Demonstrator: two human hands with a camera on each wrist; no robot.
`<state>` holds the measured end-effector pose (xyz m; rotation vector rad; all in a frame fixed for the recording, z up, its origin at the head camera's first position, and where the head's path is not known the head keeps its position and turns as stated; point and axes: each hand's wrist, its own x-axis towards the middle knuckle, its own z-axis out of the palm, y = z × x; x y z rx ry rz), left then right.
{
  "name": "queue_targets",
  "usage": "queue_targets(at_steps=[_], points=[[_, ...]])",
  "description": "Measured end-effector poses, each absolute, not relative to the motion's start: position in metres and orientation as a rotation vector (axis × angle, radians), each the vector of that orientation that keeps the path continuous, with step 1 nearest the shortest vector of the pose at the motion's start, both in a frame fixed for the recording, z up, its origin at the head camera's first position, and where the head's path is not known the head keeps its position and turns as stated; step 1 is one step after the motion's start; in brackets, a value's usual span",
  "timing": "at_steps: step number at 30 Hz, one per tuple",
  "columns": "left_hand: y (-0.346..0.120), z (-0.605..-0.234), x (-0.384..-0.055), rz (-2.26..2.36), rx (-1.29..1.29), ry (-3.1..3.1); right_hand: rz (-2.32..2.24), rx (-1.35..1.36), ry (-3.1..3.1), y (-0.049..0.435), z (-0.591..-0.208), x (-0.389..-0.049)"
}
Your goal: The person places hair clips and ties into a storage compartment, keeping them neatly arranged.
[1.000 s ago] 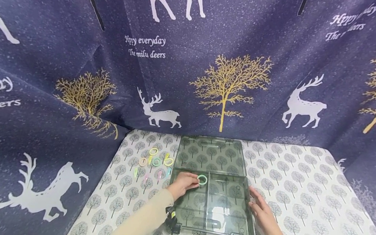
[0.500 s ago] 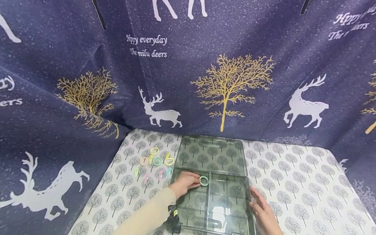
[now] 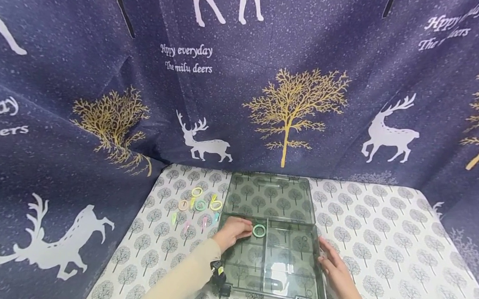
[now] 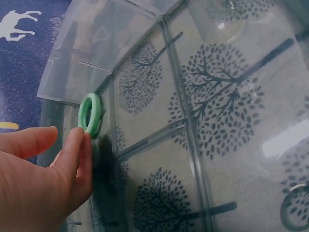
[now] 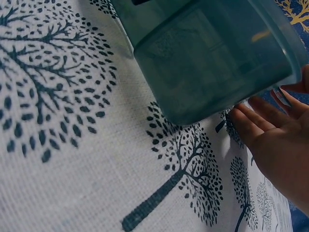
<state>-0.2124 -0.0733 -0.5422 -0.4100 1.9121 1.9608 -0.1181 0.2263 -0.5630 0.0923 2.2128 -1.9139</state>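
Note:
A green hair tie [image 3: 259, 230] is in the back left compartment of the clear dark plastic box [image 3: 263, 267], close to the middle divider. My left hand [image 3: 233, 234] reaches over the box's left side. In the left wrist view, its fingertips touch or nearly touch the lower end of the hair tie [image 4: 90, 115], while the thumb stands apart from them. My right hand [image 3: 337, 274] rests its fingers against the outside of the box's right wall. The right wrist view shows those fingers [image 5: 251, 116] loosely extended at the box's side.
Several hair ties [image 3: 200, 205] and hair clips [image 3: 205, 221] in yellow, green and pink lie left of the box. The box lid [image 3: 269, 197] is folded back toward the dark deer-print curtain [image 3: 226, 97]. A tree-print cloth [image 3: 382, 252] covers the table.
The green hair tie shifts slightly right, then a little back left, and now shows as a fuller ring. My left hand draws slightly away to the left. My right hand stays at the box.

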Motion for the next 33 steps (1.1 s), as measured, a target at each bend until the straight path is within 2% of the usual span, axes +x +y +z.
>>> queue_targets(at_steps=[9,20,33], points=[[-0.088,-0.528,-0.216,2.014,-0.324,1.814,-1.901,0.102,2.227,0.228,-0.561,-0.117],[-0.137,-0.508,-0.236,2.076,-0.334,1.849,-1.911,0.101,2.210,0.226,-0.563,-0.118],[-0.197,-0.522,-0.254,2.228,-0.482,1.994,-1.887,0.177,2.191,0.226,-0.561,-0.118]])
